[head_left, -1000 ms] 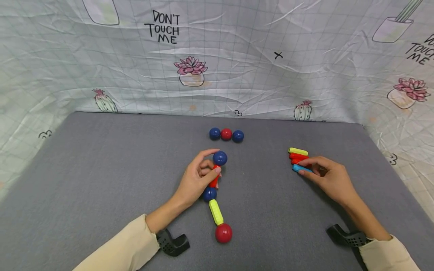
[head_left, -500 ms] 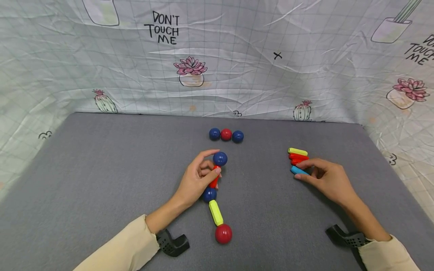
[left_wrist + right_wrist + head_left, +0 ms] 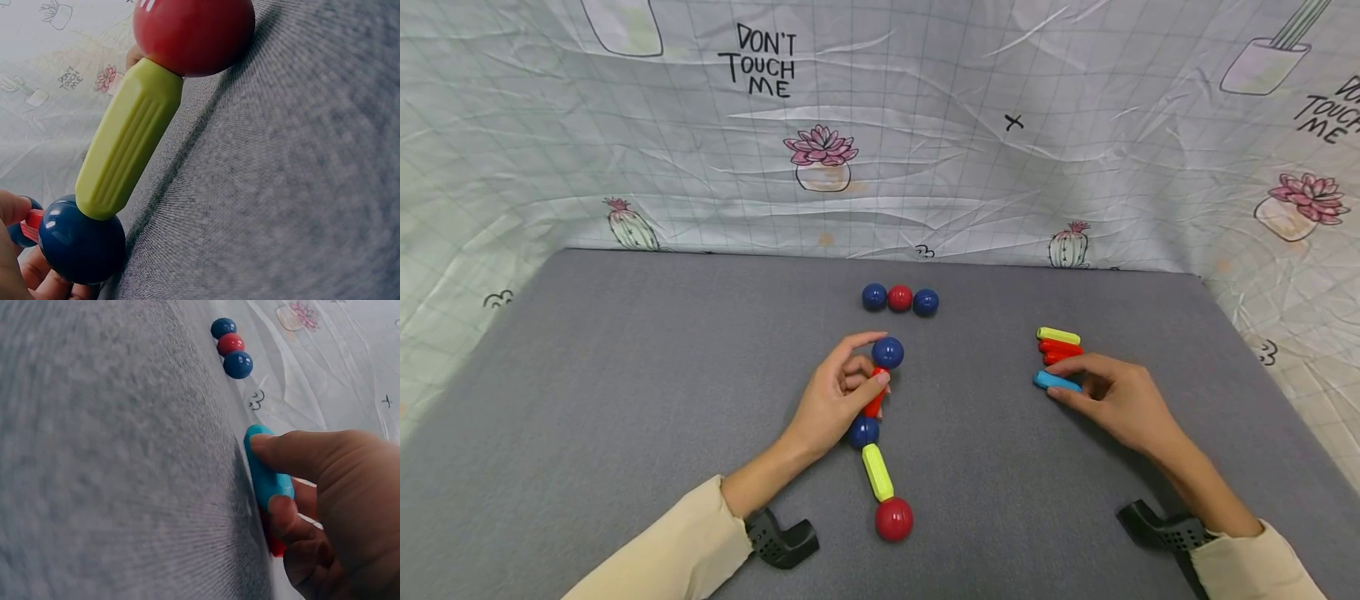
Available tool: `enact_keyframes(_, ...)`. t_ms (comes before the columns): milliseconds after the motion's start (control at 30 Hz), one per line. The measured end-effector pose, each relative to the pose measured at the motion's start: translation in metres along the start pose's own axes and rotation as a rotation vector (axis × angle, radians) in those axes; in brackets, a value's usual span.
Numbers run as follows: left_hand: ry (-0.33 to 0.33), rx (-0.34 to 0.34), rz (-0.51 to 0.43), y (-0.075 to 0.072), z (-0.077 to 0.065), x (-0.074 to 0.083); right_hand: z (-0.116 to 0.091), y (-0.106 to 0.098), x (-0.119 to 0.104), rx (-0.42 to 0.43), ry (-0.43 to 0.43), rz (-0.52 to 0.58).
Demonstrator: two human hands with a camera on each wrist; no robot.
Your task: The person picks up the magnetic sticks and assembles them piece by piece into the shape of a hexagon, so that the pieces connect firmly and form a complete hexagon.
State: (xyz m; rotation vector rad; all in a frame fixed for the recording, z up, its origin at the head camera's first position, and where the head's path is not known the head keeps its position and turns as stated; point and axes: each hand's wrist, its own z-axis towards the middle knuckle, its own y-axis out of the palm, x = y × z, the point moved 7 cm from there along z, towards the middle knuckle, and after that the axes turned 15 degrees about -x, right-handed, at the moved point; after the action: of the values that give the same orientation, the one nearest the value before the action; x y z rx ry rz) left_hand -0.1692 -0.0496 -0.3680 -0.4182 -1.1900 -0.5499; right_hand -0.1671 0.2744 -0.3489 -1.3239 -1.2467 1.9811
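Note:
My left hand [image 3: 835,392] grips a red rod [image 3: 874,405] in a chain of magnetic building pieces. A blue ball [image 3: 888,352] sits at the rod's far end, by the index fingertip. From its near end the chain runs through another blue ball [image 3: 82,240] and a yellow-green rod [image 3: 130,140] to a red ball [image 3: 894,519], lowest in the head view. On the right, my right hand [image 3: 1116,400] pinches a light blue rod [image 3: 269,465] between thumb and fingers. Just beyond it lie red rods [image 3: 1061,347] and a yellow rod [image 3: 1059,336].
Farther back on the grey table [image 3: 700,333], two blue balls and a red ball [image 3: 900,298] form a short row. A patterned white cloth [image 3: 925,167] hangs behind the table and along its sides.
The right hand has drawn the light blue rod slightly left and toward the person, away from the red rods. The left hand and its chain stay almost still.

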Motion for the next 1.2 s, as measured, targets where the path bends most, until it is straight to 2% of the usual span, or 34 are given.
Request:
enact_keyframes(300, 0.000, -0.001, 0.006, 0.000, 0.000, 0.001, 0.001, -0.005, -0.012, 0.053, -0.041, 0.048)
enact_keyframes(667, 0.000, 0.003, 0.003, -0.001, 0.000, 0.000, 0.011, -0.009, -0.022, 0.057, -0.009, 0.049)
enact_keyframes(1200, -0.006, 0.007, 0.016, 0.000, 0.001, 0.002, 0.050, -0.009, -0.070, 0.053, -0.152, 0.121)
